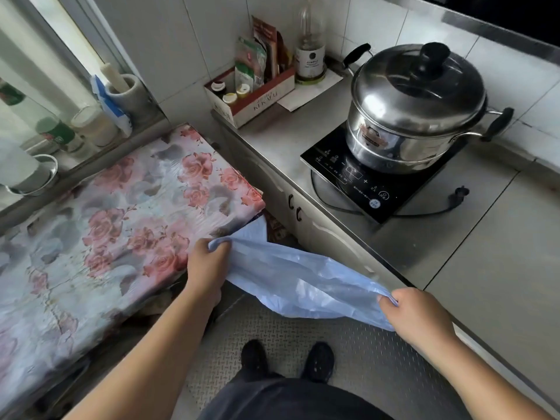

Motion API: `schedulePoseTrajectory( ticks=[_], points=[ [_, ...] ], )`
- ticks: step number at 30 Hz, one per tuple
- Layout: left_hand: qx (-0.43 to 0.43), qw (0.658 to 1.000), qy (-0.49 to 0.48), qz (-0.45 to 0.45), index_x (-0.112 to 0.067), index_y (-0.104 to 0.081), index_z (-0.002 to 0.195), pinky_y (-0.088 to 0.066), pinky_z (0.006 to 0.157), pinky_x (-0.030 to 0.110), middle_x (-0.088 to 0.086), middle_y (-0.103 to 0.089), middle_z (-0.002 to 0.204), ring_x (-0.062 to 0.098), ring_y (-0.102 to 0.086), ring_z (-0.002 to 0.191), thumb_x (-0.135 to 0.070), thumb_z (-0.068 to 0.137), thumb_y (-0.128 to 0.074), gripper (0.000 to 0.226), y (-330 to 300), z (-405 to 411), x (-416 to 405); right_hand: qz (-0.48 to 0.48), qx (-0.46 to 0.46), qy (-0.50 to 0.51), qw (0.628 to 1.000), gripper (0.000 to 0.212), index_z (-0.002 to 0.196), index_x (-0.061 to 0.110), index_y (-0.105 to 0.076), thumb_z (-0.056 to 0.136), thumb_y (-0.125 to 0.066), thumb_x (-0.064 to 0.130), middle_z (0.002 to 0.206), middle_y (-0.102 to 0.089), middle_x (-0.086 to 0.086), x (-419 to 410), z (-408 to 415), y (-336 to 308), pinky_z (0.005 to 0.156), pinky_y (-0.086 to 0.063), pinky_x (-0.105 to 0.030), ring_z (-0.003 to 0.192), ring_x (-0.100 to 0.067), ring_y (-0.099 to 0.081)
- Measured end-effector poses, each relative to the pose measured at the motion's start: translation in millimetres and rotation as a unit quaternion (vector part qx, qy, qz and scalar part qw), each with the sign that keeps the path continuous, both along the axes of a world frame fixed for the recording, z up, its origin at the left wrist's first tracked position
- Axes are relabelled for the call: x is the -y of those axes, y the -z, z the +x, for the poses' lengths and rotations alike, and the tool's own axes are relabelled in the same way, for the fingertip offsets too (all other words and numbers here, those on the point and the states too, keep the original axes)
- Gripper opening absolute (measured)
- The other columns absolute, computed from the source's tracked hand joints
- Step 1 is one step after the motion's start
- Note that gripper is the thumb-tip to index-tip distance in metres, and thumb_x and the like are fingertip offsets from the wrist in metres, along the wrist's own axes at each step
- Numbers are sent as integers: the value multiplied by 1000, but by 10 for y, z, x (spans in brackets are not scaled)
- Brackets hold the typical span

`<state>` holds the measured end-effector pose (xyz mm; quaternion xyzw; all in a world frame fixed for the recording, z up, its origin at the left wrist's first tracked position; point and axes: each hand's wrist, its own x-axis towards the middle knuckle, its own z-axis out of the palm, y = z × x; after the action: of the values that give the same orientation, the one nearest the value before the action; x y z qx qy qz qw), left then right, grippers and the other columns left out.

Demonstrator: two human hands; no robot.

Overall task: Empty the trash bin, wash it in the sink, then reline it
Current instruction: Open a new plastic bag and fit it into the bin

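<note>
A pale blue plastic bag point(291, 280) is held stretched between 2 bare hands above a metal-patterned floor point(348, 353). One end of the bag is bunched and gripped in the curled fingers of the left hand point(209, 262), close to the corner of a table covered with a rose-print cloth point(121, 213). The other end is pinched between the thumb and curled fingers of the right hand point(415, 316), just in front of a grey counter point(469, 237). 2 black shoes point(285, 359) are seen on the floor below the bag. On the counter, a steel pot point(415, 116) with a black-knobbed lid is set on a black induction cooker point(366, 183). Behind it, a box of seasoning bottles point(251, 98) and a tall bottle point(310, 50) are placed against the tiled wall.
</note>
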<state>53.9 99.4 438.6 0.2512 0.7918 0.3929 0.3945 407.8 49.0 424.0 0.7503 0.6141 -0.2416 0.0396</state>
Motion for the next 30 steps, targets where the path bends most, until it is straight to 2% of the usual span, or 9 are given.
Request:
schedulePoseTrajectory(
  ticks=[7, 11, 15, 18, 19, 22, 24, 27, 30],
  points=[
    [-119, 989, 82, 34, -26, -60, 84, -40, 60, 31, -1, -60, 77, 19, -55, 72, -25, 91, -47, 14, -153, -52, 106, 2, 49, 45, 998, 45, 54, 14, -28, 87, -55, 29, 46, -34, 2, 264, 56, -15, 44, -18, -27, 44, -19, -28],
    [-240, 953, 183, 19, -18, -62, 114, -47, 70, 34, 0, -65, 101, 24, -62, 89, -12, 90, -54, 25, 49, -281, 362, 32, 42, 64, 997, 49, 54, 15, -24, 84, -62, 21, 45, -30, 1, 319, 5, -85, 44, -18, -27, 43, -20, -25],
    [-302, 837, 426, -162, -34, -33, 148, -51, 75, 35, 0, -51, 126, 25, -64, 101, -16, 84, -60, 72, 409, -476, 798, 38, 3, 67, 997, 48, 56, 19, -21, 78, -63, 13, 48, -22, 4, 368, -241, -153, 46, -13, -29, 47, -18, -18],
    [-310, 705, 556, -312, -28, -53, 129, -54, 73, 34, 0, -44, 115, 24, -65, 96, -24, 80, -60, 50, 665, -539, 1057, 27, -29, 55, 998, 44, 58, 20, -21, 76, -59, 7, 53, -25, 6, 410, -487, -124, 49, -15, -30, 51, -15, -18],
    [-299, 683, 578, -331, -23, -61, 116, -53, 73, 33, 0, -47, 111, 23, -64, 94, -25, 79, -60, 37, 721, -530, 1128, 24, -43, 50, 998, 44, 58, 20, -21, 77, -58, 6, 54, -25, 6, 419, -579, -120, 49, -15, -31, 52, -14, -18],
    [-239, 705, 583, -326, -23, -55, 77, -41, 56, 24, -6, -52, 85, 17, -56, 77, -23, 73, -58, 5, 833, -482, 1292, 18, -91, 42, 995, 42, 57, 19, -22, 79, -52, 1, 55, -28, 5, 411, -823, -118, 48, -17, -30, 52, -12, -21],
    [-186, 744, 564, -307, -29, -44, 77, -33, 52, 22, -11, -52, 82, 13, -51, 74, -29, 70, -60, 18, 882, -398, 1349, 14, -124, 63, 990, 43, 59, 19, -20, 78, -54, 0, 57, -24, 4, 404, -948, -120, 50, -16, -29, 55, -13, -19],
    [-132, 777, 562, -252, -30, -51, 120, -45, 76, 21, -9, -55, 122, 12, -55, 102, -51, 63, -68, 63, 942, -174, 1359, 5, -156, 84, 984, 46, 62, 21, -19, 76, -59, 3, 59, -20, 5, 382, -1059, -129, 52, -15, -29, 59, -13, -18],
    [-93, 796, 570, -181, -31, -31, 151, -42, 108, 35, -7, -35, 152, 19, -39, 137, -60, 65, -72, 99, 905, 151, 1224, 5, -163, 74, 984, 45, 61, 21, -17, 74, -57, 3, 59, -18, 6, 356, -1122, -167, 52, -15, -28, 59, -14, -16]
  ],
)
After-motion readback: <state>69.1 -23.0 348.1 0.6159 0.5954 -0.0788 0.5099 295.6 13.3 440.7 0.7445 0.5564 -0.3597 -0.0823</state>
